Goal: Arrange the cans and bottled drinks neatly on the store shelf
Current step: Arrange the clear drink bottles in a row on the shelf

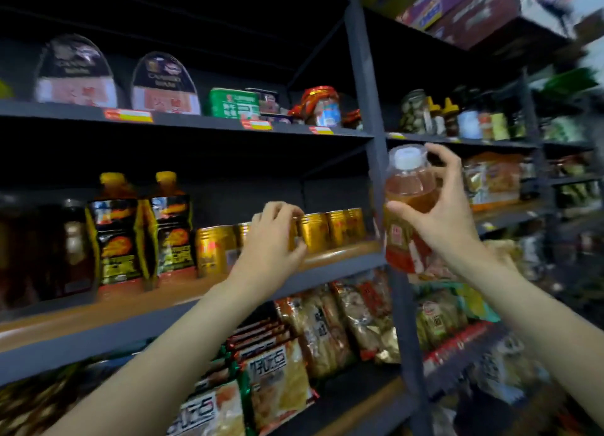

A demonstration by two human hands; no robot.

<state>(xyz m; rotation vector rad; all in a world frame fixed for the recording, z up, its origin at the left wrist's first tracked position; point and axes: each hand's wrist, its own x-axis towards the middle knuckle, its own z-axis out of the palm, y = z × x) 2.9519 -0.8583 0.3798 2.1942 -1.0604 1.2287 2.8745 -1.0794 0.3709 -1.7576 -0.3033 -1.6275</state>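
Both hands are raised toward the shelving and well apart. The right hand (447,213) is clamped on a clear plastic bottle of amber drink with a white cap and a gold-and-red label (407,206), thumb across its front and fingers curled over its shoulder near the cap. The left hand (271,242) has its fingers curled over the rim of a gold metal can (295,236) in the row of gold cans (330,228) on the wood-topped middle shelf (157,301); whether it truly grips that can or only rests on it I cannot tell. The bottle hangs in the air in front of the grey upright post (369,108), to the right of the left hand and a little above it. Its long axis runs nearly vertical, cap up, with the base tipped slightly toward the person. The shelf lies to the left of the bottle and lower, so the right hand would likely have to carry it leftward and down. Two dark-labelled bottles with yellow caps (143,229) stand to the left of the left hand, beyond the cans, and the bottle probably belongs upright near them.
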